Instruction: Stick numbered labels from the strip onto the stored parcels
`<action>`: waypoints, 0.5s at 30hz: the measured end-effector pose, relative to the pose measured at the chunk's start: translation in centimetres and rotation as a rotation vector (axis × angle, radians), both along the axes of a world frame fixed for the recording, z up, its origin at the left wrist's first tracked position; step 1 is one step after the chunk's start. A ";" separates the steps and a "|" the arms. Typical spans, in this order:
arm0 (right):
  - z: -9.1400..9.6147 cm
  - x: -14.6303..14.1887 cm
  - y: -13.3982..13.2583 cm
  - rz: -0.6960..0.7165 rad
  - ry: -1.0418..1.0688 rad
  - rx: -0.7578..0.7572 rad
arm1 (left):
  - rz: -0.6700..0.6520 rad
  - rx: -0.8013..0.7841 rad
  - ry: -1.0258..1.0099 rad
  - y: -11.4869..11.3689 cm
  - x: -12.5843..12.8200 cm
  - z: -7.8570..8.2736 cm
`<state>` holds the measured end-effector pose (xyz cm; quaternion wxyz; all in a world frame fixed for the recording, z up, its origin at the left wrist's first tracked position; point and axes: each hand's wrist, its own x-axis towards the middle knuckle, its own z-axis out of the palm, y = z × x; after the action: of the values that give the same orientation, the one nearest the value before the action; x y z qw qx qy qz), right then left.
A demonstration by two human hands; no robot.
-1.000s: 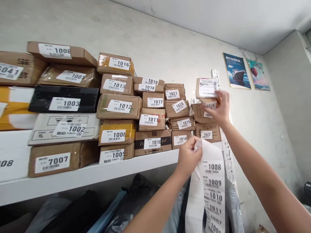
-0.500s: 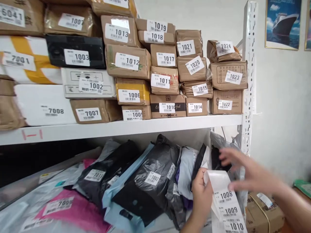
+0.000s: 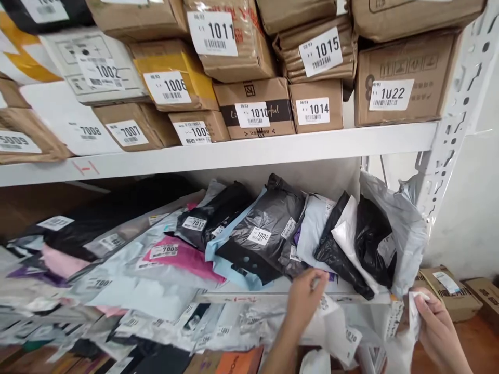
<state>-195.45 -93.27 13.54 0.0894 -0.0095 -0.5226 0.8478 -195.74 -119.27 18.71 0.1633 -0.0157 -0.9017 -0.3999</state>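
My left hand (image 3: 306, 297) is closed in a pinch at the front of the lower shelf, with a strip of number labels (image 3: 331, 319) hanging below its fingers. To the right, by the shelf post, my right hand (image 3: 436, 319) grips a white paper strip (image 3: 414, 314), which trails downward in a blur. I cannot tell whether both hands hold one strip. Just behind my left hand lie a light grey mailer bag (image 3: 314, 228) and a dark grey bag (image 3: 268, 218) labelled 1002. A black bag (image 3: 374, 234) lies between the two hands, farther back.
Labelled cardboard boxes (image 3: 315, 106) are stacked along the upper white shelf (image 3: 218, 156). A pink bag (image 3: 187, 254) and several other mailers fill the left. More bags lie on the shelf below. A perforated metal post (image 3: 454, 119) stands right, with boxes (image 3: 456, 296) on the floor behind.
The view has tilted downward and closer to the shelf. My right hand, earlier open and blurred beside the label strip, now grips white paper and has moved away from my left hand.
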 end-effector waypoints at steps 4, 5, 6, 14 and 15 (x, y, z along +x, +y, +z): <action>-1.4 0.4 -1.4 -0.023 0.046 -0.067 | 0.314 -0.588 -0.116 -2.5 -2.0 2.0; -1.5 0.5 -2.0 -0.027 0.055 -0.059 | 0.348 -0.718 -0.150 -2.7 -2.6 2.3; -1.6 0.7 -2.7 -0.042 0.051 -0.039 | 0.350 -0.823 -0.178 -2.9 -3.3 2.7; -1.5 1.2 -8.1 -0.259 -0.145 -0.164 | -0.135 -0.988 -0.031 -3.9 -8.9 8.8; -1.5 1.2 -8.7 -0.274 -0.170 -0.198 | -0.208 -0.967 -0.004 -3.8 -9.6 9.5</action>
<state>-194.30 -101.96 12.04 0.1582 -0.1611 -0.4361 0.8711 -205.33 -123.04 28.26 0.0947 -0.1787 -0.9781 0.0502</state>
